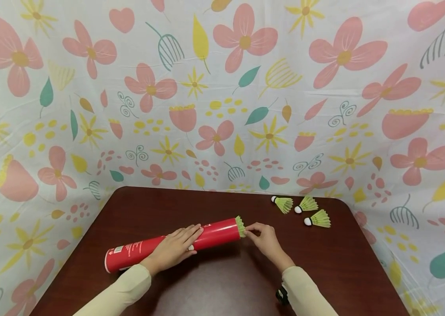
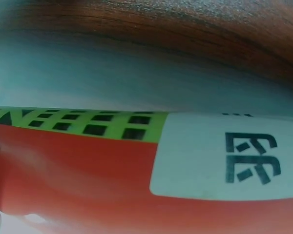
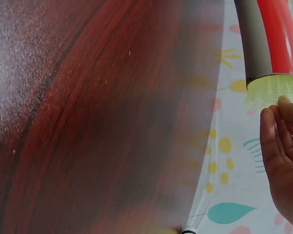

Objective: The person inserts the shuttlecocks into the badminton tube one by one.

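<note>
A red shuttlecock tube (image 1: 218,233) lies slanted over the table, its right end higher in the head view. My left hand (image 1: 172,248) holds it around the middle, fingers across the top and thumb along the near side. From the tube's right mouth sticks the yellow-green feathered skirt of a shuttlecock (image 1: 240,226). My right hand (image 1: 266,241) pinches that skirt's edge between thumb and fingers; the right wrist view shows the fingertips at the skirt (image 3: 268,90). Close up, the left wrist view shows the tube's red side (image 2: 73,170) with a white label (image 2: 210,161). The shuttlecock's head is hidden inside.
Three loose yellow-green shuttlecocks with white heads lie at the table's back right: one on the left (image 1: 283,204), one behind (image 1: 307,205) and one nearer (image 1: 318,218). The dark brown table (image 1: 222,285) meets a flower-printed curtain (image 1: 222,109) at its back and sides.
</note>
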